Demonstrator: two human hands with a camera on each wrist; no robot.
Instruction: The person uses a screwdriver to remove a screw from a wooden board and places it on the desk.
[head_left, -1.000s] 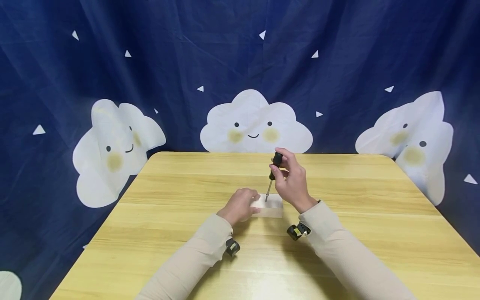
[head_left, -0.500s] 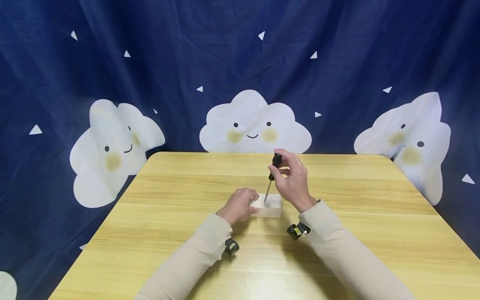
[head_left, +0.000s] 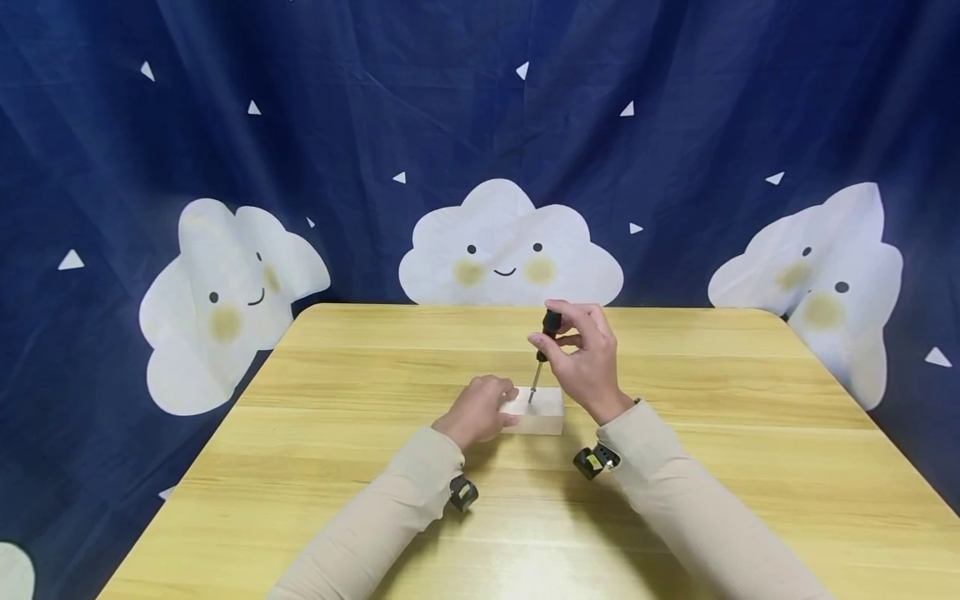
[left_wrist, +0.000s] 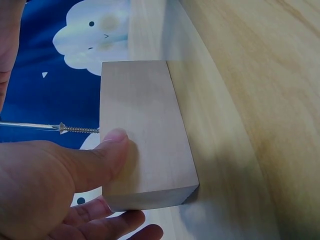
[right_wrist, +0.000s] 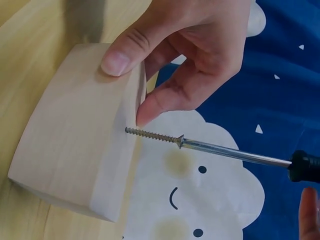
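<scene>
- Left hand (head_left: 478,411) is clamping its fingers on the wooden block (head_left: 547,408).
- Right hand (head_left: 588,358) is curling its fingers around the screwdriver (right_wrist: 245,155) above the block.
- Screw (right_wrist: 152,135) is standing at the block's top; in-line pressure is probably preventing slips.

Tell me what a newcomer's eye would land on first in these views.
Probably the smiling white cloud on the dark blue curtain, right behind the table. Next would likely be the black-handled screwdriver in the right hand, its tip at the head of a screw standing in the top of a pale block. The left hand grips that block's left end.
</scene>
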